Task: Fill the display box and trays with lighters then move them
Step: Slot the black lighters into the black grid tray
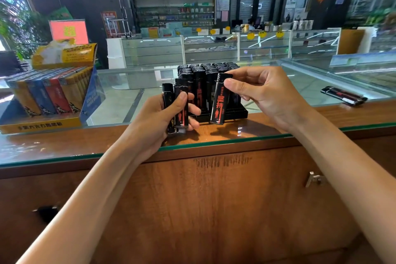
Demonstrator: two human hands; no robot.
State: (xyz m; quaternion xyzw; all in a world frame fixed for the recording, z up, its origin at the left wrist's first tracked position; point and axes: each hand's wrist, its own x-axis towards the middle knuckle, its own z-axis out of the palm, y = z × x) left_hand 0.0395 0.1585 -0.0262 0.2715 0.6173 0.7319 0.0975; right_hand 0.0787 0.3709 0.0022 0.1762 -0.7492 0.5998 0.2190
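Observation:
A black tray [241, 112] packed with upright black lighters [203, 70] stands on the glass counter in front of me. My left hand [169, 111] grips a small bunch of black lighters with red print [181, 92] just left of the tray. My right hand [257, 90] pinches the top of a single black lighter [219, 103], held upright at the tray's front right. At the far left stands a display box [45, 122] filled with yellow, blue and red lighters.
One loose black lighter [344, 96] lies on the glass at the right. A yellow carton [64, 53] sits behind the display box. The glass top's edge [214, 141] runs across a wooden cabinet below. Shop counters and shelves fill the background.

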